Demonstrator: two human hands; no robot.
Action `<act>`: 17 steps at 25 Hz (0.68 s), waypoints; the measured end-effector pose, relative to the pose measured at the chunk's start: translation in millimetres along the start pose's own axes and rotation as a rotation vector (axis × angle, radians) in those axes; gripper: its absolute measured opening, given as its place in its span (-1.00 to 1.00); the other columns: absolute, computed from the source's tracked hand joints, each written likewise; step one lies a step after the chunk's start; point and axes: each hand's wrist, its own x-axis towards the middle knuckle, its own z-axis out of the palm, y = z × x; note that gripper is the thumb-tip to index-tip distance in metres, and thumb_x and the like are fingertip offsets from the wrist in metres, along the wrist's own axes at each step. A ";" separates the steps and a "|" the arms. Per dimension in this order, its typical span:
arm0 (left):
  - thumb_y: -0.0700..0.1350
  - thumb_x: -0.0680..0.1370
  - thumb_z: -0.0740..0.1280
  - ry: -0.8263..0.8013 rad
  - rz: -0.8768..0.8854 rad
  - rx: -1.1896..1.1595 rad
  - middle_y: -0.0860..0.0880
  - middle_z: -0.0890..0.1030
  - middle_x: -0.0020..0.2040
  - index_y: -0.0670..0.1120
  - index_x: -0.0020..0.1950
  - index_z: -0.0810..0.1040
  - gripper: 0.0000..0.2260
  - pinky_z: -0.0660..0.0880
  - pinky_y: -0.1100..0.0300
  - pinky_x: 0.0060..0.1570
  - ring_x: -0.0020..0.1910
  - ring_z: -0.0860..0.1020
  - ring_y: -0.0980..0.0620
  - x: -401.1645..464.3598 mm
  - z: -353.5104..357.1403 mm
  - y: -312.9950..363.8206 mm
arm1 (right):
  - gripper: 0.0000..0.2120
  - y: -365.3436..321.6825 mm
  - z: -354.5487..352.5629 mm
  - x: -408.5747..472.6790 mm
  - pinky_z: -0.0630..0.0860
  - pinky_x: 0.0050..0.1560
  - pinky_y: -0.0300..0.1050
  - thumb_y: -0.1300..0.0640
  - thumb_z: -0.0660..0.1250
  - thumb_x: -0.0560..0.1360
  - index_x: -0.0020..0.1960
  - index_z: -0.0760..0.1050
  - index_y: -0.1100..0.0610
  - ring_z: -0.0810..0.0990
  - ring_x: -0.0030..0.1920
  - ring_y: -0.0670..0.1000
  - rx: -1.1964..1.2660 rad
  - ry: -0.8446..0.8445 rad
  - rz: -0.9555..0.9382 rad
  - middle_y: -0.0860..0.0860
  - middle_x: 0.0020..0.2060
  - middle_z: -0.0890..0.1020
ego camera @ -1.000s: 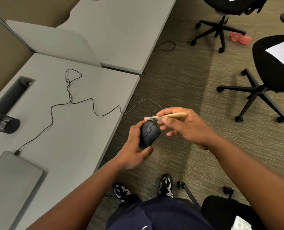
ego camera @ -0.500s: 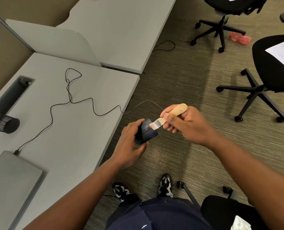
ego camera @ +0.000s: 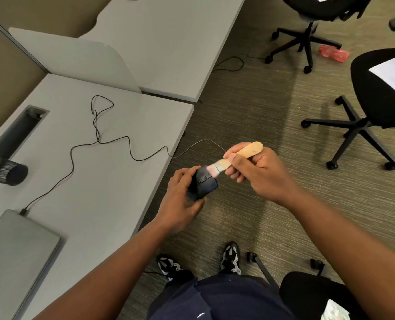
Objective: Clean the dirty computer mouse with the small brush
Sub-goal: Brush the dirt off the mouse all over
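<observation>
A black wired computer mouse (ego camera: pixel 203 184) is held in the air just off the desk's right edge, gripped from the left and below by my left hand (ego camera: pixel 180 199). My right hand (ego camera: pixel 258 172) grips a small brush (ego camera: pixel 235 158) with a pale wooden handle. Its light bristles rest on the top front of the mouse, near the buttons and wheel. The mouse's thin black cable (ego camera: pixel 113 144) trails left across the desk to a closed laptop (ego camera: pixel 14 257).
A grey desk (ego camera: pixel 94 185) lies at left, with a black mesh cup (ego camera: pixel 7 173) on its side and a cable slot. Black office chairs (ego camera: pixel 365 107) stand on the carpet at right and top. A red bottle (ego camera: pixel 333 53) lies on the floor. My feet are below.
My right hand has swung the brush from level above the mouse to pointing down-left, bristles now on the mouse's front. My left hand has tilted the mouse and shifted it slightly left.
</observation>
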 end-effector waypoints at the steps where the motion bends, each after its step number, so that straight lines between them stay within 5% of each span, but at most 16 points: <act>1: -0.11 0.53 0.57 0.001 -0.001 0.003 0.13 0.35 0.42 0.09 0.64 0.29 -0.25 0.46 -0.04 0.44 0.43 0.37 0.05 -0.1 0.1 0.2 | -0.87 -0.3 0.7 0.2 0.64 -0.18 -0.20 0.05 0.34 0.68 0.09 0.68 -0.02 0.74 -0.15 -0.02 0.018 0.017 -0.017 0.05 -0.16 0.77; 17: -0.15 0.52 0.56 -0.019 0.007 -0.021 0.18 0.36 0.38 0.10 0.59 0.34 -0.29 0.45 0.03 0.40 0.41 0.39 0.06 -5.6 1.9 -3.2 | -0.79 -1.5 1.4 -0.8 0.59 -0.29 -0.22 0.22 0.32 0.61 -0.06 0.71 0.05 0.69 -0.29 -0.06 -0.057 -0.028 0.091 0.06 -0.27 0.76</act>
